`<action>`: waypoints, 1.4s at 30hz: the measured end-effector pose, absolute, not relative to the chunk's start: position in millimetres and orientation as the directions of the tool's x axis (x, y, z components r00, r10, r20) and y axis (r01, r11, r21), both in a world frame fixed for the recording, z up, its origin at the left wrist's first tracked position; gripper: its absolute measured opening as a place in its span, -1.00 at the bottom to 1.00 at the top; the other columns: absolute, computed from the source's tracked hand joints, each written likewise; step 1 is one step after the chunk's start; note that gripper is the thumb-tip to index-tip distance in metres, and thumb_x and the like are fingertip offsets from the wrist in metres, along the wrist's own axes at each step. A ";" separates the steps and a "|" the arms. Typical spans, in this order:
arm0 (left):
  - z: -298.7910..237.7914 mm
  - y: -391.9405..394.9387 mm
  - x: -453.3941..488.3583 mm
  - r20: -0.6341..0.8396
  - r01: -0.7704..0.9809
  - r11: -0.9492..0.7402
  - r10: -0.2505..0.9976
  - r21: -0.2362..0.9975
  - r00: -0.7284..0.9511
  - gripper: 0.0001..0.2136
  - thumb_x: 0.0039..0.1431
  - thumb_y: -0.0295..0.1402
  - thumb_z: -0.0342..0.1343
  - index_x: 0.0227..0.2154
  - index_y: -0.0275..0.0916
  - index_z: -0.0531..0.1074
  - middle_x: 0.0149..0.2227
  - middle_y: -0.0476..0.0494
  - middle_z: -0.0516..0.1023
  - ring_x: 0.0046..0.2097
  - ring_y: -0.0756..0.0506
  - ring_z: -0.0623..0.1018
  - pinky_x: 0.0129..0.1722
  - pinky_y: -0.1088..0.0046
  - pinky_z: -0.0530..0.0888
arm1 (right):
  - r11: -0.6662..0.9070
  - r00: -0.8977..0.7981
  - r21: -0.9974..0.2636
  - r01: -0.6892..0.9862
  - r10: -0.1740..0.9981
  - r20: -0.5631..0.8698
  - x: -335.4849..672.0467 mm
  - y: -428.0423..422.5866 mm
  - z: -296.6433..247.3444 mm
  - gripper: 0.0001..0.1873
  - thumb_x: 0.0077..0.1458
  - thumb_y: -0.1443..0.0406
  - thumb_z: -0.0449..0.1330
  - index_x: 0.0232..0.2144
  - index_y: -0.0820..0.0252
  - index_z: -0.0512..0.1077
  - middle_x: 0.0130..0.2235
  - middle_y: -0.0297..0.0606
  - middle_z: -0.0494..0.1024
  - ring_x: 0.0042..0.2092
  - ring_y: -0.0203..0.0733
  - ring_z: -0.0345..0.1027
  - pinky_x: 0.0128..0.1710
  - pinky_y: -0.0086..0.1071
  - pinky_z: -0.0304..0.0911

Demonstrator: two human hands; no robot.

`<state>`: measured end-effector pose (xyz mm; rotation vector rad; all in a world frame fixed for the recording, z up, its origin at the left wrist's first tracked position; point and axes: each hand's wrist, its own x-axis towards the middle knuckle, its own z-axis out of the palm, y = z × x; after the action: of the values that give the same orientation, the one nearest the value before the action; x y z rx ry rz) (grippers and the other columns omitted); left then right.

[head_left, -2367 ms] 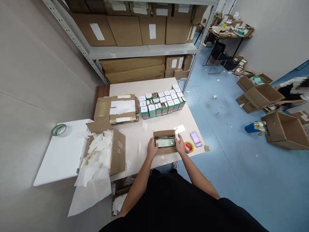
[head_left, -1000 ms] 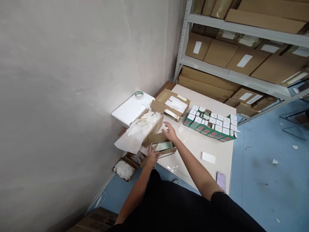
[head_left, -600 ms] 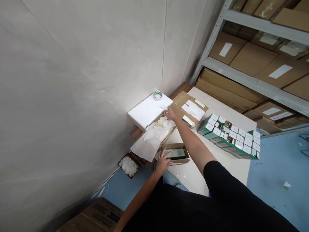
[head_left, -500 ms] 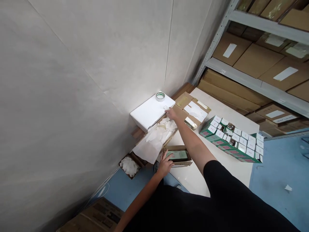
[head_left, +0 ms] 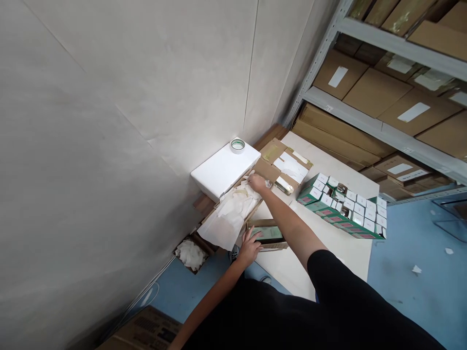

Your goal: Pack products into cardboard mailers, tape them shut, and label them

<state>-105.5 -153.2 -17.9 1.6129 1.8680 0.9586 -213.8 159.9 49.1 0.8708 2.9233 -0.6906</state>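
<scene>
My left hand (head_left: 248, 249) lies at the left end of a small open carton (head_left: 275, 246). Its fingers are spread and reach over the carton's edge onto a pale green box (head_left: 270, 233) inside. Further back, my right hand (head_left: 257, 182) is down at the far end of a long cardboard box of crumpled white paper (head_left: 237, 202). Its fingers are bent closed around a bit of that paper, though the fingertips are partly hidden. A larger sheet of thin paper (head_left: 219, 231) hangs over the near end of the long box.
A roll of tape (head_left: 237, 145) rests on a white box (head_left: 222, 167) by the wall. Flattened cardboard (head_left: 268, 170) and several green-and-white boxes (head_left: 343, 206) are on the white table (head_left: 328, 158). A paper-filled box (head_left: 190, 254) stands lower left; shelves of cartons (head_left: 394, 102) rise at right.
My right hand has come down from beside the white box's edge into the crumpled paper, with a white piece at its fingers. My left hand stays on the small carton. The view has shifted slightly.
</scene>
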 end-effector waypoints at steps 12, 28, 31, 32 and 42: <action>-14.9 -141.6 -78.9 0.138 0.765 0.025 0.979 0.644 -0.147 -0.80 0.34 -0.31 0.13 -0.36 -0.15 0.63 0.35 -0.14 0.38 0.48 -0.42 0.05 0.39 -0.24 0.11 | 0.610 -0.642 -0.546 0.574 0.749 0.161 -98.5 149.7 101.5 -0.82 0.24 0.31 0.12 -0.20 0.14 0.52 -0.18 -0.16 0.63 -0.10 -0.02 0.48 -0.07 -0.30 0.29; -21.0 -67.4 30.0 0.079 0.830 -0.202 0.979 0.520 0.189 -0.77 0.35 -0.24 0.13 -0.24 -0.16 0.69 0.48 -0.11 0.13 0.52 -0.45 -0.15 0.35 -0.14 0.22 | 0.225 -0.205 -0.691 0.687 0.972 0.113 238.4 29.7 41.6 -0.59 0.24 0.34 0.10 0.10 0.12 0.53 0.10 -0.14 0.61 0.09 -0.03 0.50 0.14 -0.21 0.36; -30.6 -51.9 43.7 -0.046 0.838 -0.108 0.987 0.534 0.156 -0.77 0.34 -0.23 0.13 -0.22 -0.14 0.69 0.51 -0.07 0.03 0.52 -0.46 -0.17 0.35 -0.17 0.20 | 0.141 -0.314 -0.692 0.708 0.940 -0.130 261.7 8.4 17.6 -0.34 0.11 0.33 0.30 0.28 0.12 0.40 0.33 -0.06 0.39 0.33 0.07 0.28 0.30 -0.12 0.24; -34.8 -48.6 47.0 -0.089 0.838 -0.067 0.987 0.542 0.136 -0.77 0.34 -0.23 0.13 -0.22 -0.14 0.69 0.51 -0.07 0.02 0.52 -0.46 -0.16 0.36 -0.16 0.19 | 0.117 -0.341 -0.695 0.709 0.920 -0.193 269.0 2.2 10.8 -0.23 0.06 0.32 0.35 0.32 0.12 0.34 0.38 -0.03 0.30 0.38 0.11 0.20 0.32 -0.09 0.20; -73.1 -81.2 45.6 -0.274 0.548 0.399 0.914 0.735 -0.298 -0.17 0.19 -0.13 0.26 0.44 -0.19 0.05 0.50 -0.33 0.03 0.50 -0.35 0.00 0.39 0.02 0.21 | -0.020 -0.150 -0.696 0.718 0.971 -0.184 330.5 -39.6 -18.6 -0.35 0.18 0.33 0.18 0.33 0.14 0.31 0.32 -0.05 0.37 0.33 0.03 0.26 0.31 -0.10 0.20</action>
<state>45.6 -81.2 -73.1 1.2457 1.9744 0.6853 330.5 -39.6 -18.6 2.2336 2.4123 -1.2326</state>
